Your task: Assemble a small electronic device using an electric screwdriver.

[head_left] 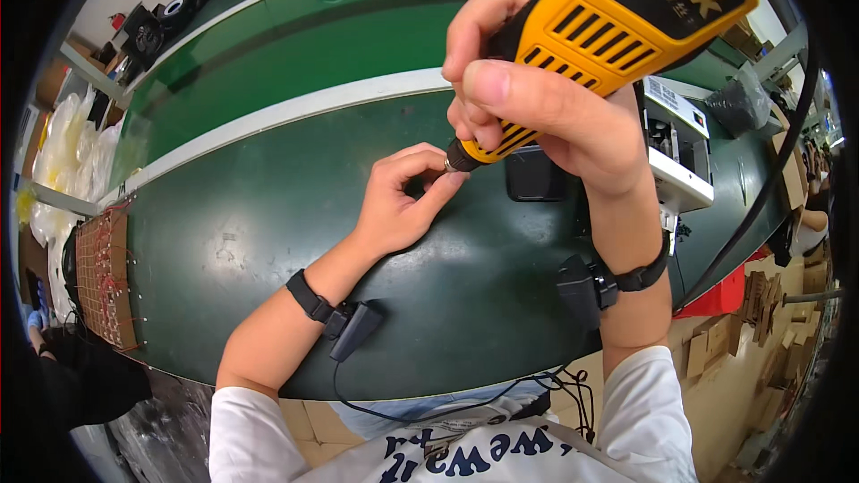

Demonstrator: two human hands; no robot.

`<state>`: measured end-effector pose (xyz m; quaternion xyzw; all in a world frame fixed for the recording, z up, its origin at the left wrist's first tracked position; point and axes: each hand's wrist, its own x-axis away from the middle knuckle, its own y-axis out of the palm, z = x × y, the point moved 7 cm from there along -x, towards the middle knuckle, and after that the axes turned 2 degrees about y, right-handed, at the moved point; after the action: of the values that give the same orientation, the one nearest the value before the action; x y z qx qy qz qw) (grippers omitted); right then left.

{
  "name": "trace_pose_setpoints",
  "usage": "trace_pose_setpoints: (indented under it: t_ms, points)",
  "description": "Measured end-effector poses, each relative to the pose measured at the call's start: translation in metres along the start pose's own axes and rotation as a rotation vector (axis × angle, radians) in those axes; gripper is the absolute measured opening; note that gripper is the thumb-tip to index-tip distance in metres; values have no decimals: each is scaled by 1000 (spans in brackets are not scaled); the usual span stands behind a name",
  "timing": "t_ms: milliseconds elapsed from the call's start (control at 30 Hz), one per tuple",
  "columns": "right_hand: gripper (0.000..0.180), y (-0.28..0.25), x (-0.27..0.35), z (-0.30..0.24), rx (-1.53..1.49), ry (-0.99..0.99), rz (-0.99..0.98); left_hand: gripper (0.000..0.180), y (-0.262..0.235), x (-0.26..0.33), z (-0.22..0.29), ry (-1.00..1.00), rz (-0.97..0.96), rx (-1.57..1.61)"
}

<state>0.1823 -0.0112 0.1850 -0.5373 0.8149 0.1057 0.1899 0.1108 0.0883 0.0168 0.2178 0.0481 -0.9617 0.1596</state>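
Note:
A yellow and black electric screwdriver [582, 31] slants down to the left, its body wrapped by my right hand [546, 107]. Its black nose [463, 156] meets the fingertips of my left hand [403, 192], just above the green tabletop. The thumb and forefinger of that left hand are pinched together at the tip. Whatever small piece lies between them is hidden. Close to the right of the nose, partly under my right hand, a flat black rectangular object [535, 174] rests on the table.
A white machine [680, 143] stands at the right of the green table [242, 241]. A cardboard piece with red wires [106, 277] lies at the left edge. A pale rail [295, 116] crosses behind. A black cable [761, 206] hangs at the right. Cardboard scraps [716, 344] lie on the floor.

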Motion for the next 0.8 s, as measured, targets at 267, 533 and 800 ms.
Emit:
trace_pose_setpoints:
  t_ms: [267, 533, 800]
  points:
    - [21, -1, 4, -6, -180, -195, -127, 11, -3, 10, -5, -84, -55, -222]
    - [25, -6, 6, -4, -190, -204, -237, 10, 2, 4, 8, -31, -58, -223]
    - [27, -14, 0, -2, 45, 93, -147, 10, -5, 5, 9, -9, -46, -235]
